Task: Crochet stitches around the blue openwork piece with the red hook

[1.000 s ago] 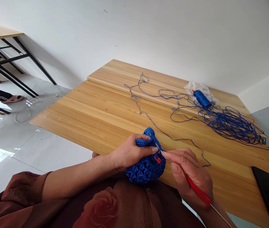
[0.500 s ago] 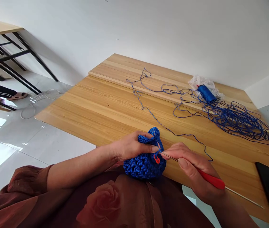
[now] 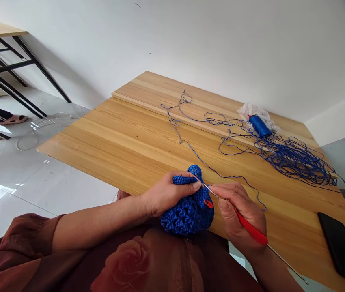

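My left hand (image 3: 169, 190) pinches the upper edge of a blue crocheted piece (image 3: 184, 217), which rests against my lap at the table's front edge. A red stitch marker (image 3: 208, 204) hangs on its right side. In my right hand (image 3: 242, 211) is a crochet hook (image 3: 253, 231) with a red grip and a thin metal shaft. The hook's tip meets the piece beside my left fingertips; the exact stitch is too small to make out. Blue yarn (image 3: 221, 173) runs from near my right hand back across the table.
On the wooden table (image 3: 114, 142), a blue yarn spool (image 3: 260, 126) lies by a clear plastic bag (image 3: 253, 109). Loose blue yarn lies tangled (image 3: 300, 160) in front of it. A black phone (image 3: 341, 245) is at the right edge. Another person's foot (image 3: 16, 119) shows at the far left.
My right hand has turned the hook steeper and moved slightly left. The crocheted piece has tilted, and its red marker has swung to the right. The view has shifted a little.
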Motion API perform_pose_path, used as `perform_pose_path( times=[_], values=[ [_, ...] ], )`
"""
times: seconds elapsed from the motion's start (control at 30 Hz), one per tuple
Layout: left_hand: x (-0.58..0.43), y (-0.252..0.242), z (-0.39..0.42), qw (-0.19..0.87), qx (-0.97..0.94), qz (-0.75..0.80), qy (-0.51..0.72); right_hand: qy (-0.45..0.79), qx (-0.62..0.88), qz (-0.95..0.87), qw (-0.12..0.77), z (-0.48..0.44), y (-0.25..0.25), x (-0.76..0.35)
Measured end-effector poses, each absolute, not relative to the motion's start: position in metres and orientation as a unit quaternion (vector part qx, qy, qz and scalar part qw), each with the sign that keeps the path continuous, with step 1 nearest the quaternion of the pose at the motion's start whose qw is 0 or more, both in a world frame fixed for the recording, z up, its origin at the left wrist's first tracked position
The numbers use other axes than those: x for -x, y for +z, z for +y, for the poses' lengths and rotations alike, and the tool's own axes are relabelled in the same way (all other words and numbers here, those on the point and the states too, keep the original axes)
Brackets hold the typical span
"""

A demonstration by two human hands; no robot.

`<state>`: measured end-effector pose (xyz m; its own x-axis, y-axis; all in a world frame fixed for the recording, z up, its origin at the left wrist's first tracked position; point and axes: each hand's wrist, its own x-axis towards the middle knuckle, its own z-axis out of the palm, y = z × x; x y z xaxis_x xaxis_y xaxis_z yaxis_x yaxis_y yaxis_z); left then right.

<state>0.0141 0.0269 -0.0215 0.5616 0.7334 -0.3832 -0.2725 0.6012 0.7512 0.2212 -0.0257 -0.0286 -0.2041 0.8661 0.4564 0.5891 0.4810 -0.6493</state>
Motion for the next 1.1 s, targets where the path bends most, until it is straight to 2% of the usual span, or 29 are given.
perform_pose_path(
  times=[0.23,0.5,0.63,0.87,1.1],
  values=[
    [-0.014,-0.023,0.029,0.839,-0.295,0.341,0.306,0.246,0.494,-0.715,0.430,-0.022,-0.028,-0.224],
    [-0.013,-0.019,0.030,0.851,-0.247,0.353,0.301,0.253,0.486,-0.724,0.419,-0.016,-0.021,-0.224],
    [-0.014,-0.019,0.029,0.843,-0.247,0.369,0.303,0.226,0.456,-0.762,0.401,-0.013,-0.014,-0.228],
    [-0.014,-0.021,0.027,0.830,-0.268,0.369,0.320,0.137,0.410,-0.845,0.313,-0.004,0.006,-0.233],
    [-0.014,-0.023,0.024,0.814,-0.288,0.379,0.332,0.101,0.406,-0.863,0.284,-0.001,0.019,-0.230]
  ],
)
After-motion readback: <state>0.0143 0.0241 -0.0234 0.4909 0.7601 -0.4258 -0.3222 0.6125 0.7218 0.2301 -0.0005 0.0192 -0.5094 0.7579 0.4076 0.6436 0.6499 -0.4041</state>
